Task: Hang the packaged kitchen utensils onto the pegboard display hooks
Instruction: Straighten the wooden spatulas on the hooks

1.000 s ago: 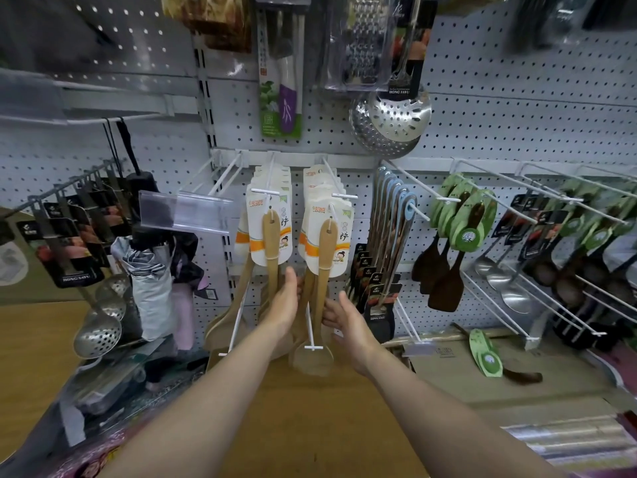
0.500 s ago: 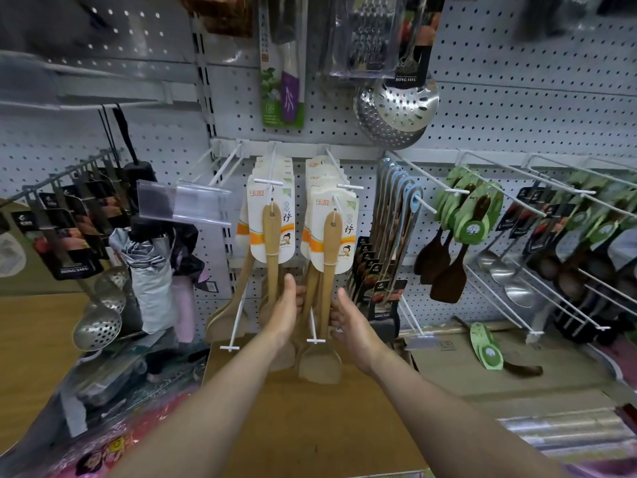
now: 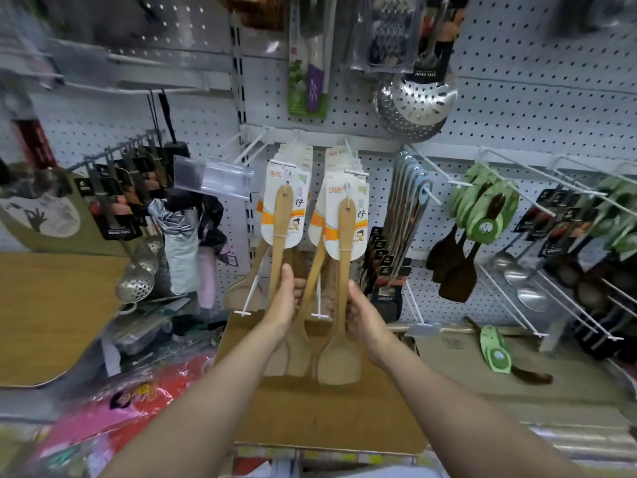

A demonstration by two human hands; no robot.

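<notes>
wooden spatulas (image 3: 345, 243): two carded bunches hanging on pegboard (image 3: 517, 108) hooks
left hand (image 3: 284, 301): grips handles of left bunch
right hand (image 3: 362, 313): grips front right-bunch handle

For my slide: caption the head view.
Both hands steady carded wooden spatulas hanging on pegboard hooks.

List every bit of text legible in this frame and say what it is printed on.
"HONG JAYU": black header card above the perforated steel skimmer.
Large Chinese character, not surely readable: white and orange cards of the bamboo spatulas.
Red brand mark on those cards: blurred.
Black cards on the left hooks: too small.
</notes>
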